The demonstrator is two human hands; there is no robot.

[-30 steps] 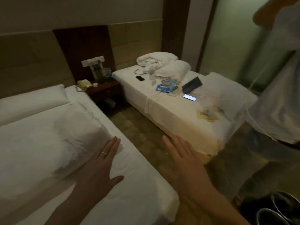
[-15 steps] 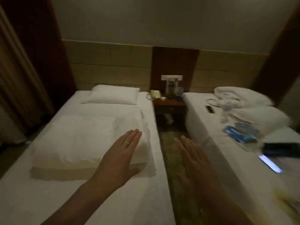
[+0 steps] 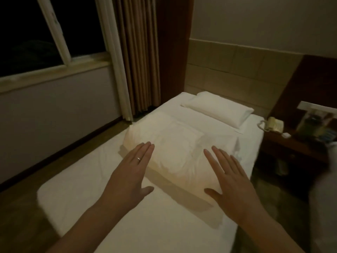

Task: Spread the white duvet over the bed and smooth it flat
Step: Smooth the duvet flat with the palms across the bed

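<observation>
The white duvet (image 3: 175,147) lies folded in a thick rectangle across the middle of the bed (image 3: 102,203), which has a white sheet. A white pillow (image 3: 218,108) sits at the head end. My left hand (image 3: 130,172) is held flat, fingers straight and together, over the duvet's near left edge. My right hand (image 3: 231,179) is spread flat over the duvet's near right corner. Whether the palms touch the fabric is unclear. Neither hand holds anything.
A window (image 3: 45,33) and brown curtain (image 3: 140,55) stand on the left wall, with bare floor (image 3: 23,221) beside the bed. On the right, a dark nightstand (image 3: 295,143) carries a beige telephone (image 3: 273,125). A padded headboard panel (image 3: 233,73) runs behind the pillow.
My view has swung left from the second bed and the aisle onto this bed. Both hands, still flat, now hover over the folded duvet's near edge; the right hand came in from the aisle.
</observation>
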